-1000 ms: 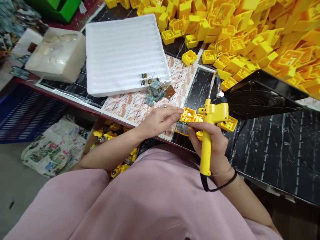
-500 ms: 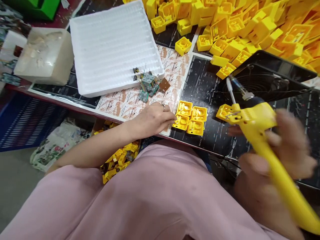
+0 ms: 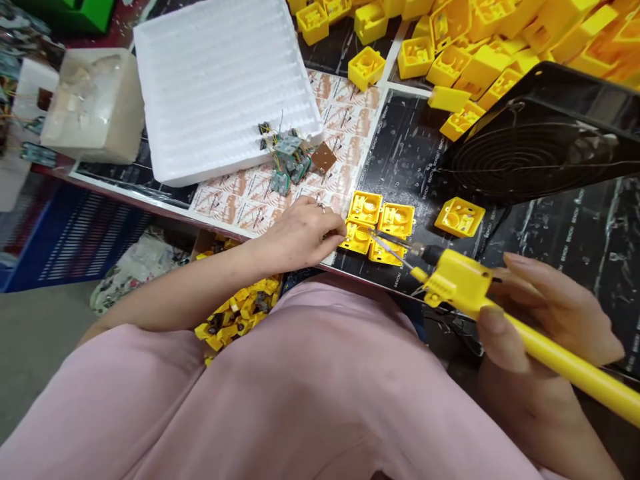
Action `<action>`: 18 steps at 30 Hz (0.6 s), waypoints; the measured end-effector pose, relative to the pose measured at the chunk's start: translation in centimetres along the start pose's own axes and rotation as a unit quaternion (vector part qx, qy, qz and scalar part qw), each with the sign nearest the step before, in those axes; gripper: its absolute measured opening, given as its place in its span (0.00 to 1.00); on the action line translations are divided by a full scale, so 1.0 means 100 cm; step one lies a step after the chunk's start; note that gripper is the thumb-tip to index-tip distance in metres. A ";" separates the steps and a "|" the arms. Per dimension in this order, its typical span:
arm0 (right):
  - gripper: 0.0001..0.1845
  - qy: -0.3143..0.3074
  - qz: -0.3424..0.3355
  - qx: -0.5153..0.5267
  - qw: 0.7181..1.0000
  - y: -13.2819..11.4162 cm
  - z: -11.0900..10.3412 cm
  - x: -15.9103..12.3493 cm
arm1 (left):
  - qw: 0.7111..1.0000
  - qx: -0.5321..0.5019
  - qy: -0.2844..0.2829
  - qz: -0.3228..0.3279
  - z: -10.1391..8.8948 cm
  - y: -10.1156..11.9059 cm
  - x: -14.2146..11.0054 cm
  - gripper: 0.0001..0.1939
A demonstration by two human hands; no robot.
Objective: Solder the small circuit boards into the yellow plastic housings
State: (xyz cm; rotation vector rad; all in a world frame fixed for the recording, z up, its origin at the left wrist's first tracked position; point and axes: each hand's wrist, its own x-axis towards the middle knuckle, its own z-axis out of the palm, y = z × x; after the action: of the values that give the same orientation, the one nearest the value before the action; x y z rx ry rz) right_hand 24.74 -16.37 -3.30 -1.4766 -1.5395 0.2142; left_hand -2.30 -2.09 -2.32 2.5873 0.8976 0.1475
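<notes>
My right hand [image 3: 560, 313] is wrapped round a yellow soldering iron [image 3: 463, 283] with a solder feed tube at its front. The iron's tip reaches into the lower left one of several small yellow plastic housings [image 3: 365, 207], which sit together in a block at the table's front edge. My left hand [image 3: 303, 233] rests at the left side of this block, fingers curled and fingertips pressed at the edge of the lower left housing. Its thumb is mostly hidden. To the right of the block lies a single yellow housing [image 3: 460, 217], apart from the others.
A black fan [image 3: 540, 147] stands at the right, before a heap of yellow housings [image 3: 480, 67]. Green circuit boards with wires [image 3: 290, 157] lie by a white foam tray [image 3: 225, 87]. At the left are a whitish box [image 3: 95, 113] and a blue crate [image 3: 65, 233].
My right hand has swung the soldering iron left and down, from near the fan to the block of housings. My left hand stays beside the block. The camera view has shifted slightly.
</notes>
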 end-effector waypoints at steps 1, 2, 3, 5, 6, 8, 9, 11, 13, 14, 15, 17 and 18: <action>0.21 -0.025 -0.052 -0.002 0.998 -0.004 -0.001 0.003 | 1.000 0.007 -0.010 -0.008 -0.001 0.001 0.002 0.10; 0.22 -0.046 -0.089 -0.002 0.995 -0.007 -0.003 0.006 | 1.000 0.015 -0.022 -0.015 -0.002 0.003 0.005 0.10; 0.21 -0.074 -0.114 0.003 0.991 -0.009 -0.004 0.010 | 0.999 0.025 -0.035 -0.022 -0.003 0.004 0.007 0.10; 0.18 -0.126 -0.144 0.022 0.981 -0.009 -0.003 0.015 | 0.996 0.047 -0.068 -0.035 -0.007 0.008 0.012 0.11; 0.16 -0.137 -0.151 0.032 0.978 -0.009 -0.001 0.017 | 0.994 0.054 -0.086 -0.042 -0.009 0.010 0.014 0.11; 0.13 -0.143 -0.150 0.043 0.977 -0.007 0.004 0.019 | 0.989 0.067 -0.119 -0.054 -0.013 0.013 0.018 0.12; 0.11 -0.149 -0.146 0.043 0.977 -0.007 0.006 0.019 | 0.987 0.075 -0.131 -0.059 -0.014 0.014 0.020 0.12; 0.10 -0.164 -0.155 0.038 0.973 -0.007 0.008 0.019 | 0.984 0.089 -0.144 -0.061 -0.016 0.015 0.022 0.12; 0.13 -0.179 -0.172 0.021 0.968 -0.009 0.008 0.020 | 0.981 0.099 -0.153 -0.059 -0.017 0.015 0.023 0.12; 0.14 -0.185 -0.180 0.012 0.966 -0.010 0.007 0.021 | 0.981 0.101 -0.157 -0.058 -0.018 0.015 0.024 0.12; 0.15 -0.186 -0.190 0.005 0.964 -0.012 0.007 0.023 | 0.980 0.102 -0.162 -0.060 -0.018 0.015 0.024 0.11; 0.14 -0.197 -0.207 -0.008 0.958 -0.015 0.007 0.027 | 0.977 0.107 -0.172 -0.063 -0.019 0.016 0.027 0.11; 0.13 -0.205 -0.218 -0.012 0.954 -0.017 0.007 0.029 | 0.976 0.111 -0.178 -0.064 -0.020 0.017 0.028 0.11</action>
State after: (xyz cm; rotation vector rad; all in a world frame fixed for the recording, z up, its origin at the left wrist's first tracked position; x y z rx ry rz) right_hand 23.64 -14.06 -1.06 -1.1129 -2.1666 0.2502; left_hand 0.41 -0.91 0.08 2.6222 0.9830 -0.4633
